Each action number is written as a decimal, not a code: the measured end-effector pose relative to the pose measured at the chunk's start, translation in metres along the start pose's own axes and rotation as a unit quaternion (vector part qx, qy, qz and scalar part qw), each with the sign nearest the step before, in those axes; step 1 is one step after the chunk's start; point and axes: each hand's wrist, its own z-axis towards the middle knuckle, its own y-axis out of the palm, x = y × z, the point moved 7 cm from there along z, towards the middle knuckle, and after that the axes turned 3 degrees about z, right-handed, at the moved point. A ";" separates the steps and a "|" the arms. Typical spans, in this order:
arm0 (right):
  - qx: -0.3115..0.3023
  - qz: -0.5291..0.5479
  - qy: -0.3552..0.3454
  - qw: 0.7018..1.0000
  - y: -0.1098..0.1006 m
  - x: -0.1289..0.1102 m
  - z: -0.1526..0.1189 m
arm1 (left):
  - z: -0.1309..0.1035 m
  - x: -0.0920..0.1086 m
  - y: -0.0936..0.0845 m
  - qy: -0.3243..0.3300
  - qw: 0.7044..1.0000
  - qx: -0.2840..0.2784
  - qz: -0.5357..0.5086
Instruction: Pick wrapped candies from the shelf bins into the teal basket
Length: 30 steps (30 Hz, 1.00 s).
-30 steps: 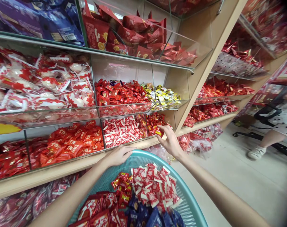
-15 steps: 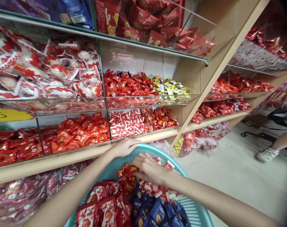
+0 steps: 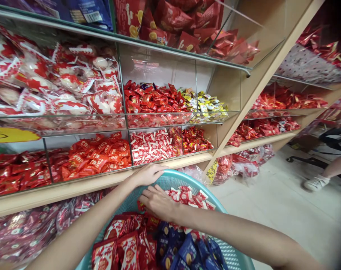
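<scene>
A teal plastic basket (image 3: pixel 215 198) holds red-and-white wrapped candies (image 3: pixel 187 195), larger red packets (image 3: pixel 128 251) and dark blue packets (image 3: pixel 187 251). My left hand (image 3: pixel 149 174) grips the basket's far rim, fingers bent over it. Inside the basket, my right hand (image 3: pixel 157 202) lies over small red candies (image 3: pixel 141 206) at the back left, its fingers curled down among them. Its fingertips are hidden, so what they hold cannot be made out.
Glass-fronted shelves (image 3: pixel 173 159) of wrapped sweets stand just beyond the basket. Bagged sweets (image 3: pixel 243 167) lie on the floor (image 3: pixel 271 198) at the right. A person's leg and white shoe (image 3: pixel 316 183) show at the far right, beside a dark chair base (image 3: pixel 308 161).
My right hand has moved left inside the basket, covering the small red candies and uncovering more red-and-white ones. My left hand stays on the rim.
</scene>
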 end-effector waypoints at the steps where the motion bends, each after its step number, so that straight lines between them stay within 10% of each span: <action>1: 0.004 -0.005 0.006 1.000 0.002 0.000 0.001 | 0.000 0.000 0.000 0.000 1.000 0.000 0.002; 8: 0.012 0.025 0.029 0.999 -0.002 0.005 -0.001 | -0.001 0.000 -0.001 0.000 1.000 -0.005 0.006; 14: 0.115 0.081 0.038 0.989 -0.061 0.026 -0.037 | -0.001 -0.001 0.001 0.010 1.000 -0.009 -0.006; 22: 0.405 0.104 0.282 0.863 -0.118 0.172 -0.082 | -0.001 0.002 -0.001 -0.002 1.000 -0.014 -0.008; 30: 0.242 0.028 0.366 0.898 -0.084 0.254 -0.039 | -0.002 0.002 -0.002 0.000 1.000 -0.009 -0.019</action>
